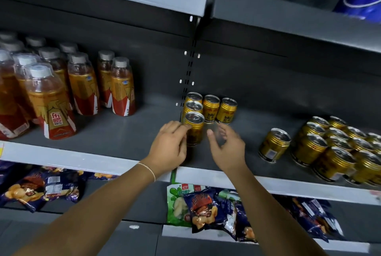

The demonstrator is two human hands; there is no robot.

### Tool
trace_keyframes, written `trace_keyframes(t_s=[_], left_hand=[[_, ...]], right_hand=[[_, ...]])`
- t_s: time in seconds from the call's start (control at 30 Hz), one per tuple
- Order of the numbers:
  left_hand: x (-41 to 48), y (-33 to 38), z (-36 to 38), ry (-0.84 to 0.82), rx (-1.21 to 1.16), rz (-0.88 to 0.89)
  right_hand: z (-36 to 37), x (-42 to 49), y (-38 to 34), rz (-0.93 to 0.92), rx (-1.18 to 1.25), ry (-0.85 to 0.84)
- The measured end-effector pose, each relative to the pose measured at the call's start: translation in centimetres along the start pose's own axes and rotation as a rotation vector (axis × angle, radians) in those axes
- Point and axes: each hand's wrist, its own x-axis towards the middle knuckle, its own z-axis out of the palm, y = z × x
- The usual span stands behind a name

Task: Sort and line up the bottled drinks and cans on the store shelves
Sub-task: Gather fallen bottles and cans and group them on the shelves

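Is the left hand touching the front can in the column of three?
Touching. In the head view, fingers of the left hand curl against the front can, no gap.

**Q:** How do the arms lie?
**A:** Both bare forearms reach forward and upward and converge toward the front can (194, 130).

**Q:** And the left hand (170, 149)?
**A:** It is seen back up, just left of the front can. Its bent fingers (181, 128) curl onto the can's left side near the rim. A thin bracelet (147, 170) circles the wrist.

**Q:** And the right hand (227, 149)?
**A:** It is just right of the front can and apart from it. The fingers are loosely spread and motion-blurred, the thumb points toward the can, and it holds nothing.
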Motion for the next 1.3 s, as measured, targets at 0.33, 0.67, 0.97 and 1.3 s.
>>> trace_keyframes(t_s=[0.33,0.67,0.97,1.3], left_hand=[[2.8,10.0,5.6,-0.006,-0.129,0.121],[2.1,13.3,9.4,-0.123,-0.1,-0.126],[1.7,11.6,6.2,-0.315,-0.386,-0.349],[0.5,8.3,1.1,-0.092,-0.611,-0.505]], right_hand=[[-11.9,3.9,6.9,0.125,-0.64,-0.148],[-14.4,4.9,9.2,0.197,-0.063,-0.285],[-12.5,4.2,5.9,0.088,0.513,-0.513],[-8.5,2.9,-0.1,0.037,0.803,-0.555]])
